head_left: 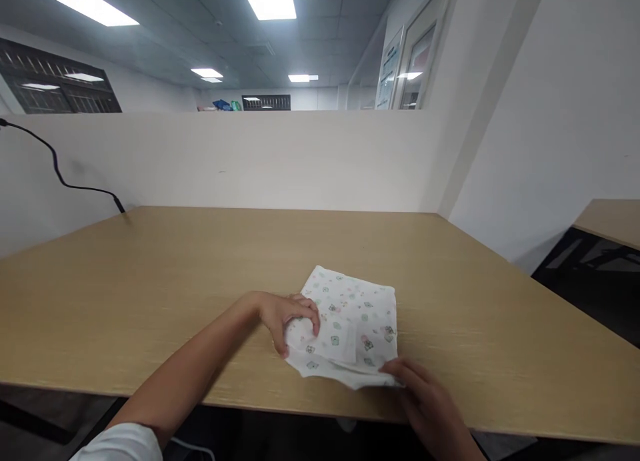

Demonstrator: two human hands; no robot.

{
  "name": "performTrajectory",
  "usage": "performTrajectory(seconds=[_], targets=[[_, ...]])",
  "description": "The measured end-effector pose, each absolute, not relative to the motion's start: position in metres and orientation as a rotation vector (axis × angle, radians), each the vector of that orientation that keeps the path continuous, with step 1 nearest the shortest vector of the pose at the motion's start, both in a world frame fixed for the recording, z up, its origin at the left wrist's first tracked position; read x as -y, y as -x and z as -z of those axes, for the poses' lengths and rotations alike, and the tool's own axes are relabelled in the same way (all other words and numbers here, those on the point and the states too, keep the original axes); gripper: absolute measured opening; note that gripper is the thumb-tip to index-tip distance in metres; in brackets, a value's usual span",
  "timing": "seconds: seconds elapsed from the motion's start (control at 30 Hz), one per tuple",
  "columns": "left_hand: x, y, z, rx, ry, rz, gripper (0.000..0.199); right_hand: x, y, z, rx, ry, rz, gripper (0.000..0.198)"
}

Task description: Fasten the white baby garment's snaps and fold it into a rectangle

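A white cloth (345,314) printed with small green, grey and pink figures lies on the wooden table near its front edge. It looks folded in layers, and a paler rectangle shows through its middle. My left hand (290,317) is curled over the cloth's left side, thumb at the lower edge and fingers bent on top. At the lower right corner, my right hand (420,391) pinches the cloth's near edge, which is slightly raised and wavy. The right thumb is mostly hidden behind that edge.
The wooden table (200,261) backs onto a low white partition (280,161). A black flexible cable or stalk (55,161) comes down to the table's far left corner. White walls flank both sides, and another table (613,217) stands at the right.
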State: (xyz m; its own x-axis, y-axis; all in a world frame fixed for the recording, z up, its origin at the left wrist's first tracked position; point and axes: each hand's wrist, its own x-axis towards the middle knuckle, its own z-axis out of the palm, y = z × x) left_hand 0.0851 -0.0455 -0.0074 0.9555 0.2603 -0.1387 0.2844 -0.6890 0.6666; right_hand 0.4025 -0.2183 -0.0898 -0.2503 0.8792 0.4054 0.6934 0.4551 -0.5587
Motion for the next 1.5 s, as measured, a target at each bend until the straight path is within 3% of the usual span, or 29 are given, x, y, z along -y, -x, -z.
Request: performTrajectory(seconds=[0.1,0.17,0.37,0.5,0.73,0.9,0.97,1.2,1.37,1.5], targets=[[0.048,-0.087,0.011,-0.426,-2.42,0.034,0.094,0.199,-0.413,0.087,1.898,1.425,-0.392,0.031],[0.048,-0.088,0.013,-0.448,-2.448,0.03,0.095,0.186,-0.417,0.083,1.864,1.455,-0.44,0.03],[0.035,-0.088,0.018,-0.363,-2.347,-0.038,0.043,0.169,-0.418,0.067,1.892,1.416,-0.616,0.027],[0.025,-0.082,0.026,-0.404,-2.064,-0.13,0.028,0.168,-0.419,0.058,1.901,1.378,-0.703,0.028],[0.029,-0.082,0.025,-0.357,-2.142,-0.102,0.068,0.161,-0.421,0.057,1.898,1.344,-0.716,0.031],[0.033,-0.095,0.026,-0.332,-2.405,-0.197,0.023,0.158,-0.421,0.061,1.857,1.381,-0.669,0.031],[0.033,-0.098,0.028,-0.371,-2.321,-0.268,0.017,0.158,-0.42,0.062,1.824,1.382,-0.653,0.031],[0.031,-0.096,0.036,-0.436,-2.018,-0.374,0.034,0.159,-0.426,0.073,1.852,1.362,-0.703,0.026],[0.03,-0.093,0.041,-0.477,-1.953,-0.312,0.037,0.158,-0.429,0.074,2.076,1.291,-0.663,0.058],[0.03,-0.094,0.041,-0.527,-1.954,-0.464,0.042,0.149,-0.418,0.061,2.32,1.225,-0.538,0.06]])
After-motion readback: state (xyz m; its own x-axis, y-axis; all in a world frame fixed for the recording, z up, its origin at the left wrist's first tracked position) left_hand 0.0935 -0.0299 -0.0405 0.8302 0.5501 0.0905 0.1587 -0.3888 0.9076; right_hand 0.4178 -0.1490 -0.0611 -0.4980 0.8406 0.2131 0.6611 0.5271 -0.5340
